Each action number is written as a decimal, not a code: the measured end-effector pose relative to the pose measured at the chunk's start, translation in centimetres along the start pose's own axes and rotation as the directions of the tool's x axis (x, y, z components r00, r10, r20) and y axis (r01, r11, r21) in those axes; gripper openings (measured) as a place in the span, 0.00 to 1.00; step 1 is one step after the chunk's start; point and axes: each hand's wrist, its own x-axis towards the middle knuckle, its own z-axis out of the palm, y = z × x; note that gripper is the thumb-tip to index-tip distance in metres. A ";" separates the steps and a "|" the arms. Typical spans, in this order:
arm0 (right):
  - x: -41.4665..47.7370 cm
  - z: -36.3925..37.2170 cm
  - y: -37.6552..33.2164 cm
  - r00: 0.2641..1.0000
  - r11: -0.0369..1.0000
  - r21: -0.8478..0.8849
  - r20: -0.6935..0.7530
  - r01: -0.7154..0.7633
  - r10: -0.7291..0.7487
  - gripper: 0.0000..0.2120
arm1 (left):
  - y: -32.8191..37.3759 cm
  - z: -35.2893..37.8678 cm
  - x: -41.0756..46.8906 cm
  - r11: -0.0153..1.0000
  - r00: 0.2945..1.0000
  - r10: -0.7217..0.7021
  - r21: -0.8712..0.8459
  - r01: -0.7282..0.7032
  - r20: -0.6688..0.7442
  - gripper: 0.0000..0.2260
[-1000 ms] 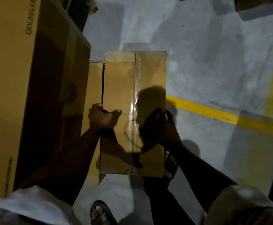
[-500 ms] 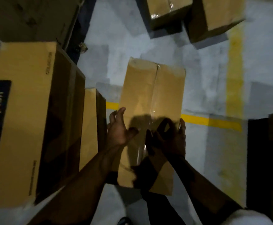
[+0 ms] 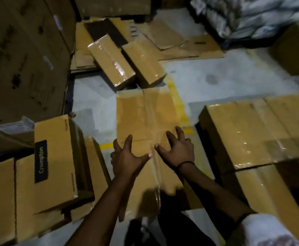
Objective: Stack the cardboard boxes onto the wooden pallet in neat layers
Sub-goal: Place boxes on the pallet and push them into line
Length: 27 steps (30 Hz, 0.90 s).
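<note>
The left hand [image 3: 127, 160] was spread wide, thumb splayed toward the middle, its fingers straight over the near half of a long cardboard box [image 3: 145, 112]. The right hand [image 3: 178, 151] lay just beside it, fingers fanned and slightly bent, with a thin black band [image 3: 186, 163] round the wrist. Whether the palms pressed the top or only hovered over it could not be told, and neither hand gripped an edge. The box was a narrow brown oblong, matte, with a strip of clear glossy tape running down its centre seam. It stretched away from the person's legs over the grey concrete floor [image 3: 216, 77] and a painted yellow line [image 3: 179, 107]. To the right, close by, stood a block of similar cartons [image 3: 248, 132], flat-topped and shiny with tape. To the left sat a box with a dark "Crompton" label [image 3: 56, 157], with plainer boxes stacked round it. Beyond the long box two taped boxes [image 3: 111, 61] lay askew on the floor, with flattened cardboard sheets [image 3: 180, 41] behind them and a crinkled plastic-wrapped bundle [image 3: 251, 15] at far right.
</note>
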 end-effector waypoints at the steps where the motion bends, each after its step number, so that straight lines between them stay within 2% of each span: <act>1: -1.6 -2.0 0.5 1.000 1.000 0.001 -0.027 -0.016 0.016 0.39 | 1.4 -0.6 -1.9 1.000 1.000 0.022 0.000 -0.022 -0.012 0.50; 7: -11.0 -11.8 5.2 0.963 0.988 0.008 -0.222 -0.153 0.151 0.38 | 8.2 -2.0 -11.6 0.978 0.977 0.210 0.003 -0.210 0.025 0.50; 11: -16.2 -15.1 8.6 0.921 0.971 0.009 -0.316 -0.237 0.228 0.37 | 11.7 -1.1 -16.6 0.949 0.947 0.316 0.006 -0.317 0.056 0.51; 15: -21.8 -16.4 12.5 0.877 0.941 0.053 -0.348 -0.335 0.332 0.37 | 13.8 1.3 -21.7 0.931 0.925 0.357 0.030 -0.364 0.128 0.51; 20: -30.0 -16.5 18.5 0.847 0.906 0.061 -0.335 -0.418 0.413 0.37 | 14.9 5.3 -30.3 0.903 0.897 0.416 0.049 -0.427 0.150 0.51; 27: -43.3 -18.3 26.9 0.841 0.891 0.014 -0.323 -0.453 0.433 0.36 | 15.8 10.3 -44.3 0.928 0.902 0.364 -0.001 -0.373 0.231 0.50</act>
